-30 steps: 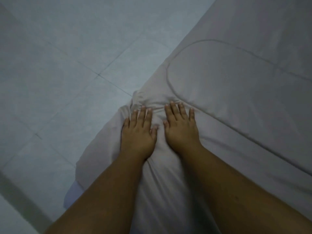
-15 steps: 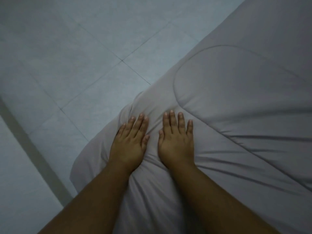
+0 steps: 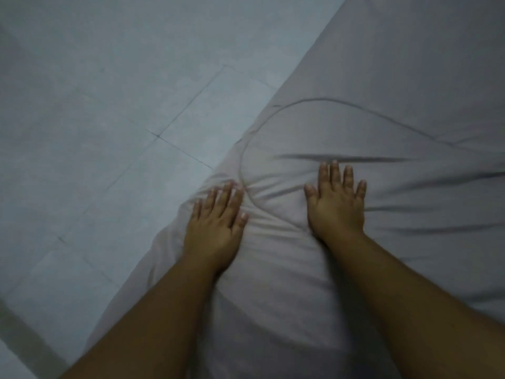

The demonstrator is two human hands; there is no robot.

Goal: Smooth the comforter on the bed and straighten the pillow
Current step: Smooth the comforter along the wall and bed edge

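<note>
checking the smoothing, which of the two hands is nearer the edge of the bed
The left hand, flat on the comforter by the edge over the floor; the right hand lies farther in.

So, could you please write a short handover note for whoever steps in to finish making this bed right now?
Left hand: flat, palm down on the comforter at its corner near the bed's edge, holding nothing.
Right hand: flat, fingers spread, pressing the comforter further in, holding nothing.
Done: the far part of the comforter looks fairly smooth.
Left: folds bunch between the hands, and long creases run out to the right of the right hand. The pillow is not in view, so check it. Tiled floor lies to the left.
</note>
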